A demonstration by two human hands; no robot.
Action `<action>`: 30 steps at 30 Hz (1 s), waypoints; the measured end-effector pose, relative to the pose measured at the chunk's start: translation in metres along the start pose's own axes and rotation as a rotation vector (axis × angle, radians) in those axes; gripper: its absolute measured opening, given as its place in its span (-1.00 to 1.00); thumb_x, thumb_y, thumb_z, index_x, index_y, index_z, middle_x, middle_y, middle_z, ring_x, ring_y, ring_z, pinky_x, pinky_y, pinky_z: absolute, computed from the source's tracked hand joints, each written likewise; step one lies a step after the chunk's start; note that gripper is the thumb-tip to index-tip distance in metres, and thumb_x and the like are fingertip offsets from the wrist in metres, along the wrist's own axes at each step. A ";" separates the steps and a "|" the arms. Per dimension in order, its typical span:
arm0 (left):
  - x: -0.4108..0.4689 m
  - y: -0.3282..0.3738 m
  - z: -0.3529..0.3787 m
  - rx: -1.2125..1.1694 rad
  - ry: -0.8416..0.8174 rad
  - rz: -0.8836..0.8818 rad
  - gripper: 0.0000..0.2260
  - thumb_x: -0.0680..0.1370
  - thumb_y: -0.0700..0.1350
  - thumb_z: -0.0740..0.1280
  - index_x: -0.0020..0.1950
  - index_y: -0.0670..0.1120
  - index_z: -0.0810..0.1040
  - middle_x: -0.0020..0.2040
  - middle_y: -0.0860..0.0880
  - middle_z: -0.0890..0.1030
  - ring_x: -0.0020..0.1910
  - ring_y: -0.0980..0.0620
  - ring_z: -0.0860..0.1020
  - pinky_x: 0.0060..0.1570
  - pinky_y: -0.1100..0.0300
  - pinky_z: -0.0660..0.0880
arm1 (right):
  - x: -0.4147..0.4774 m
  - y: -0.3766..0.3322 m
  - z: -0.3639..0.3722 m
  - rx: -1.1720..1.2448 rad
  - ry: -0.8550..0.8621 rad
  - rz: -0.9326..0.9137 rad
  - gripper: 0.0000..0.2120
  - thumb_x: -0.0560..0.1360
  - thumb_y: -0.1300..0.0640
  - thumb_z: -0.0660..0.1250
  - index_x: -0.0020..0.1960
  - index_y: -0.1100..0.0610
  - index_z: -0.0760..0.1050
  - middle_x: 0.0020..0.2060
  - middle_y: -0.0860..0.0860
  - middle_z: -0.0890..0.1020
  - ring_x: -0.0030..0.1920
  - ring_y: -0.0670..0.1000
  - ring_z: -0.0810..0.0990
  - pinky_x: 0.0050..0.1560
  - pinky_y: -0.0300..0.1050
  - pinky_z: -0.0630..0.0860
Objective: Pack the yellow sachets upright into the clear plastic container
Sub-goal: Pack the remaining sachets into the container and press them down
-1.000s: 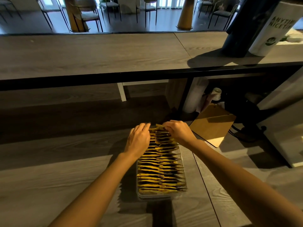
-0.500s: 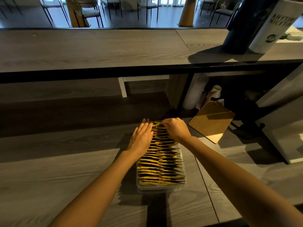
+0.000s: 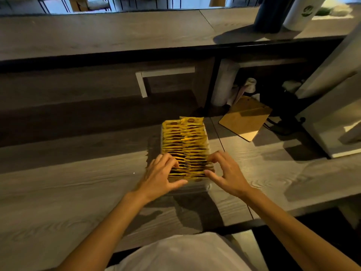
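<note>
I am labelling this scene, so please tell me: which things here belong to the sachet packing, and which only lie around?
Job in hand: yellow sachets; clear plastic container; left hand and right hand, both gripping the near sachets.

Lying about: brown clipboard; white roll; white cup with green logo; dark cylinder.

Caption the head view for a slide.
Left hand and right hand grip the nearest upright yellow sachets in the clear container.
</note>
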State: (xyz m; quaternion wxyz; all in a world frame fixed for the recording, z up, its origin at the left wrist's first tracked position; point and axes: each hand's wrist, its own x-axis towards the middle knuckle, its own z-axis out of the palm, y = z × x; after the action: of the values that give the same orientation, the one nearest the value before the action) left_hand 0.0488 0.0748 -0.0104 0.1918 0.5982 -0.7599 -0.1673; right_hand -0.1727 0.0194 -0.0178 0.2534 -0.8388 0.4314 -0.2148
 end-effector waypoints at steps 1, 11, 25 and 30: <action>0.000 -0.001 0.000 0.018 -0.012 0.007 -0.53 0.39 0.25 0.30 0.08 -0.10 0.48 0.09 -0.01 0.46 0.02 0.14 0.31 0.03 0.27 0.29 | -0.005 0.001 0.000 -0.035 -0.038 -0.024 -0.50 0.40 -0.21 0.14 0.10 0.15 0.48 0.02 0.03 0.51 0.03 -0.06 0.44 -0.03 -0.43 0.27; -0.007 0.010 0.003 0.260 0.046 0.182 -0.58 0.17 -0.10 0.62 -0.14 -0.02 0.45 -0.24 0.02 0.57 -0.31 0.06 0.57 -0.38 0.24 0.51 | -0.007 -0.001 -0.003 -0.301 0.087 -0.362 -0.80 0.43 0.03 0.25 -0.04 0.12 0.52 -0.12 0.04 0.61 -0.15 -0.10 0.40 -0.20 -0.26 0.44; 0.005 0.014 -0.011 0.202 -0.238 -0.152 -0.78 0.57 -0.03 0.22 0.20 0.08 0.52 -0.04 0.06 0.33 0.02 0.06 0.20 -0.03 0.17 0.12 | 0.014 -0.012 -0.007 -0.321 -0.273 -0.023 -0.67 0.48 -0.05 0.33 0.23 -0.03 0.53 0.54 0.03 -0.14 0.54 0.07 -0.15 0.50 0.03 -0.06; 0.017 0.017 -0.016 0.216 -0.321 -0.198 -0.75 0.56 -0.05 0.26 0.23 0.08 0.51 -0.02 0.05 0.25 0.06 0.01 0.18 0.14 0.09 0.20 | 0.030 -0.014 -0.007 -0.341 -0.422 -0.014 -0.67 0.50 0.01 0.31 0.24 0.03 0.53 0.54 0.07 -0.16 0.54 0.09 -0.20 0.52 0.13 -0.02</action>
State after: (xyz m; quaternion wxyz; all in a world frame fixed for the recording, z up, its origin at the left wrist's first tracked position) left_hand 0.0390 0.0617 0.0133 -0.0142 0.6527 -0.7318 -0.1957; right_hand -0.1522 -0.0003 0.0007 0.1914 -0.8986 0.3930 0.0385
